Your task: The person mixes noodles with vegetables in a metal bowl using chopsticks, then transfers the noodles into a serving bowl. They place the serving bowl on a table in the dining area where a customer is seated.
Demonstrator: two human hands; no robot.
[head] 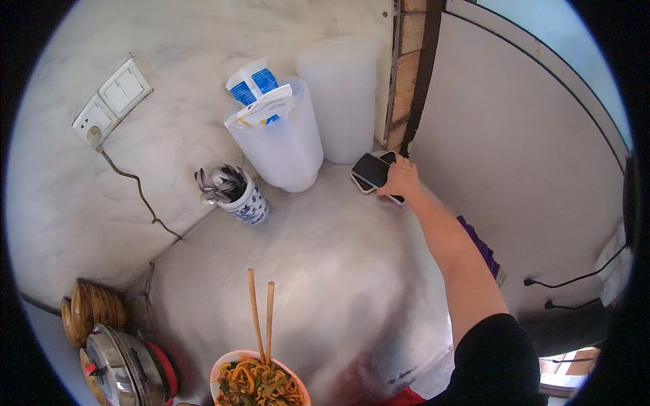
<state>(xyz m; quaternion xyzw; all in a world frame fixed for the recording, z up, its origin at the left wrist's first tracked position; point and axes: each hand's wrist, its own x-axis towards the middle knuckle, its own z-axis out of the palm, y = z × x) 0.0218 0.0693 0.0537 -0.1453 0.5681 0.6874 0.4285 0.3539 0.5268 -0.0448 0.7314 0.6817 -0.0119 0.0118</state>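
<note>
My right hand [403, 176] reaches to the far right corner of a metal countertop [315, 238]. Its fingers and thumb grip a dark-screened smartphone [370, 170]. Part of a second phone-like device [389, 158] shows beneath, its details covered by the hand. Under these lies a clear round rim or lid, mostly hidden. My left hand is out of view. Close in front of me sits a bowl [218, 363] of noodles [258, 384], cut off by the lower edge. Two wooden chopsticks [270, 319] stand upright in the noodles.
Behind are two tall translucent plastic containers [284, 152], the nearer holding printed packets [266, 104]. A blue-and-white pot [249, 207] holds several metal spoons [223, 180]. At left stand a lidded metal pot [114, 363] and stacked woven-looking items [96, 309]. A cord [137, 188] hangs from a wall socket.
</note>
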